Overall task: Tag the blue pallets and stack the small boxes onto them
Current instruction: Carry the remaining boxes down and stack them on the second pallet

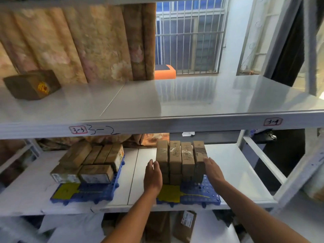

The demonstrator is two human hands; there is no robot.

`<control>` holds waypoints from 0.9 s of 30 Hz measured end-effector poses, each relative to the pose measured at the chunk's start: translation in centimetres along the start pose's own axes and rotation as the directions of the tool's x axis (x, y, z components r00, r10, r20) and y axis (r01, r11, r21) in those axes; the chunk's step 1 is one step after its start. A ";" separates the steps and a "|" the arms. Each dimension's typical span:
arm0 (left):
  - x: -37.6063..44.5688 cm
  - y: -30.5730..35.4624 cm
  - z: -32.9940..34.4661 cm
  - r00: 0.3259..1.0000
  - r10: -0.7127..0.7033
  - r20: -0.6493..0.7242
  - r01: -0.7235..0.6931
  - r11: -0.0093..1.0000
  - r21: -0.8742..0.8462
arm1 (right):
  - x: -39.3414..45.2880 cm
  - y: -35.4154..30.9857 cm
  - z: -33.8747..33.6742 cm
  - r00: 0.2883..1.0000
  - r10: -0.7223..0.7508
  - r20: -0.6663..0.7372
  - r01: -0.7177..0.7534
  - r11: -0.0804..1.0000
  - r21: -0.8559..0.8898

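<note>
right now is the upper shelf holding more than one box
No, the upper shelf holds a single brown box at its left end; the other boxes sit on the blue pallets one shelf down.

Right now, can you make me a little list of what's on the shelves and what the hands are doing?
left pallet: blue, yellow tag, boxes piled on it
right pallet: blue, yellow tag, holds a stack of boxes in four columns
left hand: open, at the stack's left side
right hand: open, against the stack's right side
top shelf: one brown box at the left
shelf labels: 3-3, 3-4
</note>
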State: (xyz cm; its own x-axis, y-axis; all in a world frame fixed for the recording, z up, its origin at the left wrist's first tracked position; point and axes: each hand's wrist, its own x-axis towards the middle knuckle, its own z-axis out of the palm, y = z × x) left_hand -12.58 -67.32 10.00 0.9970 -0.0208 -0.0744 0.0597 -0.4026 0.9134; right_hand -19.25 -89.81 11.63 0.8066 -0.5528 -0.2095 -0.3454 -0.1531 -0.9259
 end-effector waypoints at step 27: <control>-5.6 3.6 -42.9 0.907 0.345 0.242 -0.415 0.828 0.376 | -32.0 -21.9 16.7 0.942 -0.328 -0.071 0.228 0.781 -0.581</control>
State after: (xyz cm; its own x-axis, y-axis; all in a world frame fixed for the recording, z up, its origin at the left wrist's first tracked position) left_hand -15.88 -29.43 30.89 0.9129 -0.3792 0.1507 -0.3830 -0.6688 0.6372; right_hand -29.50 -55.15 33.32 0.8389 -0.5288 0.1292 -0.3642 -0.7216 -0.5888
